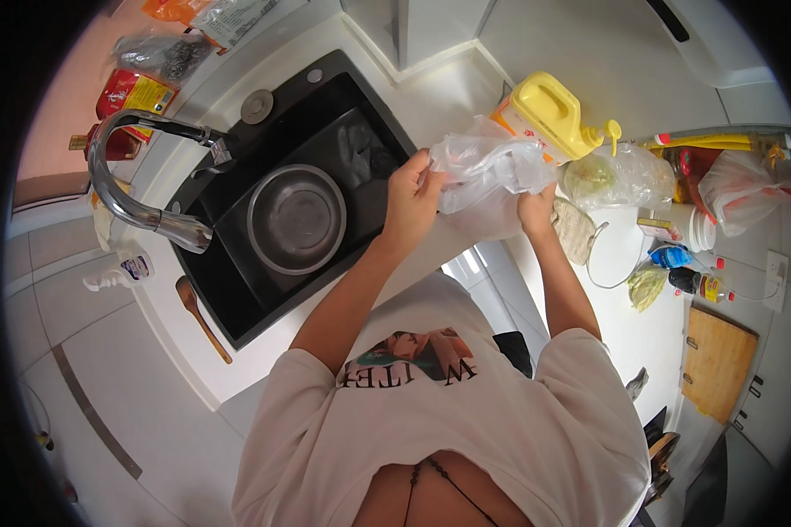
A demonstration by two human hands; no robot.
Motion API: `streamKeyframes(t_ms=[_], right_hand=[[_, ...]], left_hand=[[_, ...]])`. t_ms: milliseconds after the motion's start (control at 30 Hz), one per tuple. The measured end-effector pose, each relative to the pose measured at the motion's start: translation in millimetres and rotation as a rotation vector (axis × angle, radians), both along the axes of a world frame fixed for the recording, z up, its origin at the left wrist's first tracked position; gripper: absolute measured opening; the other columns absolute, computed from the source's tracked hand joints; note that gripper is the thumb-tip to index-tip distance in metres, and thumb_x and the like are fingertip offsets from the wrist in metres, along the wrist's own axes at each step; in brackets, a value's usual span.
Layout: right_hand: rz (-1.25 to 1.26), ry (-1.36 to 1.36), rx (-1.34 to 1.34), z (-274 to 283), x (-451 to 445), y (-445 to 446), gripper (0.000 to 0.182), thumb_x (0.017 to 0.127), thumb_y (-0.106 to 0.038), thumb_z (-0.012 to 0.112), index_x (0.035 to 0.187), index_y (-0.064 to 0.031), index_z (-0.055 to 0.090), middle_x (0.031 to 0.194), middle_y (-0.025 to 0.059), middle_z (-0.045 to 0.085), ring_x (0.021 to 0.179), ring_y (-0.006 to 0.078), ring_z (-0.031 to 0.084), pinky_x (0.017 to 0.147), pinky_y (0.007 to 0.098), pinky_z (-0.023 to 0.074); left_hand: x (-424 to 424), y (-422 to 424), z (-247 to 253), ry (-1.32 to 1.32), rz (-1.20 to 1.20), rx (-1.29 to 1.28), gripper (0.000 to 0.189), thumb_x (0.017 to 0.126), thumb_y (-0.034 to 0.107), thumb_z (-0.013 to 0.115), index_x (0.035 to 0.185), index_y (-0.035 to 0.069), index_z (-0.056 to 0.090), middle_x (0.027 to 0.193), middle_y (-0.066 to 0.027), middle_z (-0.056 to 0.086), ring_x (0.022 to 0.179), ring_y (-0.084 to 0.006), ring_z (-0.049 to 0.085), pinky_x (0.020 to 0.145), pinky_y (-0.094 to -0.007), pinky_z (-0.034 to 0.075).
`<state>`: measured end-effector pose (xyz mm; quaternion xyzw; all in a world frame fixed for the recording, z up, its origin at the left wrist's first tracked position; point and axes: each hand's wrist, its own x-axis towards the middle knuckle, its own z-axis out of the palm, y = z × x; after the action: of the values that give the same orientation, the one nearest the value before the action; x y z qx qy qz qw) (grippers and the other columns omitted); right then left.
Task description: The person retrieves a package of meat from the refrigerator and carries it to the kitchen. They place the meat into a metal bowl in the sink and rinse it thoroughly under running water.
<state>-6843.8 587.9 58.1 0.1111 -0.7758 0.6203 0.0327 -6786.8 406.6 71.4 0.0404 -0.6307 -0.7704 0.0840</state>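
Observation:
Both of my hands hold a translucent white plastic bag (491, 165) above the counter corner, to the right of the sink. My left hand (412, 204) pinches the bag's left edge near the sink rim. At its lower right side, my right hand (538, 207) grips the plastic, with some fingers hidden behind it. What the bag contains, if anything, cannot be made out. Just behind it stands a yellow jug with a pump top (547, 115), partly covered by the bag. A round metal basin (296, 219) rests in the black sink (227, 260).
A chrome faucet (115, 178) arches over the sink. Beside the sink lie a wooden spoon (201, 319) and a white spray bottle (125, 270). On the right counter are a clear bag of produce (616, 174), a cloth (572, 230), bottles, and a wooden cutting board (718, 362).

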Motion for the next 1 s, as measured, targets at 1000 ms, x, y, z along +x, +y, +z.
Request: streamKeyframes(t_ms=[1000], right_hand=[[0.218, 0.591, 0.857, 77, 62, 9, 0.037, 0.078, -0.020, 0.057, 0.109, -0.0006, 0.052, 0.098, 0.0180, 0.057, 0.092, 0.0268, 0.055, 0.084, 0.0398, 0.0384]], left_hand=[[-24, -3, 30, -0.201, 0.029, -0.092, 0.029, 0.090, 0.023, 0.044, 0.092, -0.002, 0.060, 0.075, -0.0003, 0.056, 0.069, -0.0066, 0.047, 0.064, -0.0210, 0.039]])
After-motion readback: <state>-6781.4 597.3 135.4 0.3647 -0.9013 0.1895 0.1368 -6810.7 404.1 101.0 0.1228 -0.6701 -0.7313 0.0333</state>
